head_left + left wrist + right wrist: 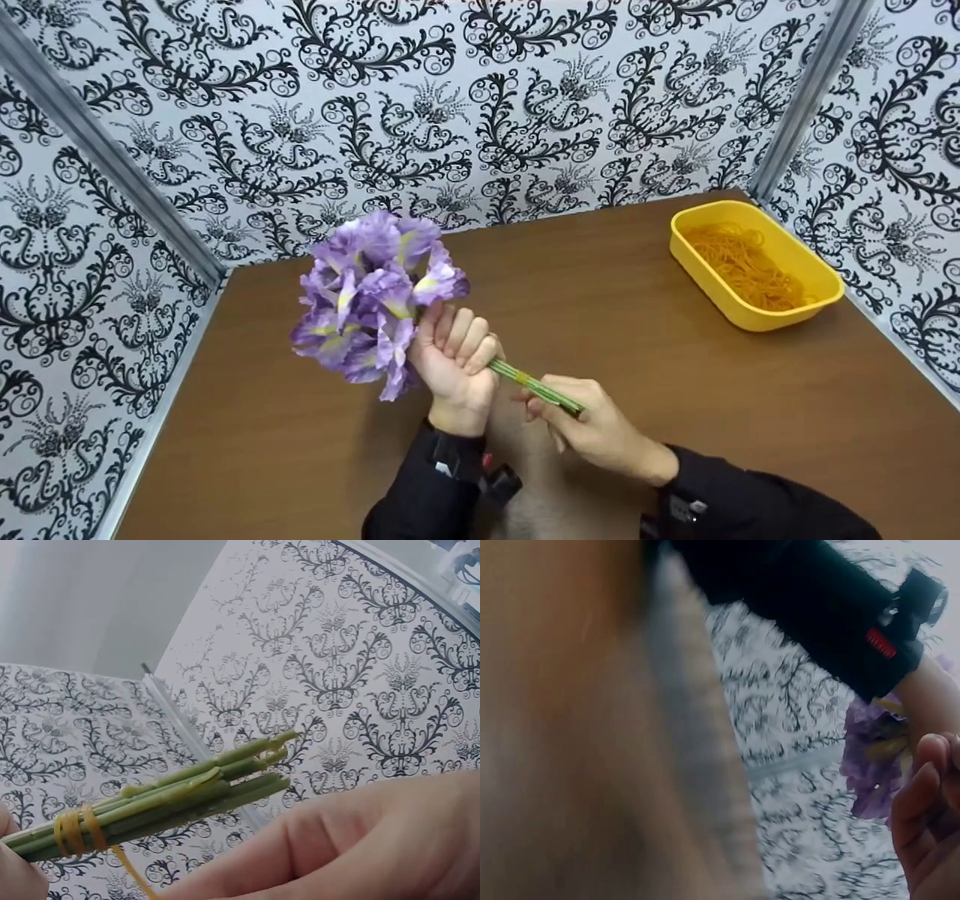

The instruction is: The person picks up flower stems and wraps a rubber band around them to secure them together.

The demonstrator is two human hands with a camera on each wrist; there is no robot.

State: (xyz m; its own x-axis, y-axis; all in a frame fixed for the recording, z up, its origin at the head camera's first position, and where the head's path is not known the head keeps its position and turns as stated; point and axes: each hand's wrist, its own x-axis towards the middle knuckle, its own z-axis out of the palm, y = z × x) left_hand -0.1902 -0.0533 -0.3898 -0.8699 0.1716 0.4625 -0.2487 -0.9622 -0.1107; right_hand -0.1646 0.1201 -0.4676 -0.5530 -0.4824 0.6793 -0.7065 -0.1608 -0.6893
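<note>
My left hand (459,367) grips the stems of a bouquet of purple artificial-looking irises (375,292) just below the blossoms. The green stems (547,394) stick out past the hand, angled down to the right. A yellow rubber band (79,831) is wound several times round them in the left wrist view. One strand of it stretches down to my right hand (600,427), whose fingers pinch it beside the stem ends. That pinch point is partly cut off by the frame edge. In the right wrist view, curled right fingers (922,817) appear, with purple petals (874,765) behind.
A yellow tub (720,296) holding a heap of rubber bands (742,266) stands at the back right of the brown table (585,285). Patterned black-and-white panels (465,112) enclose the table at the back and sides. Each sleeve carries a strapped-on wrist camera.
</note>
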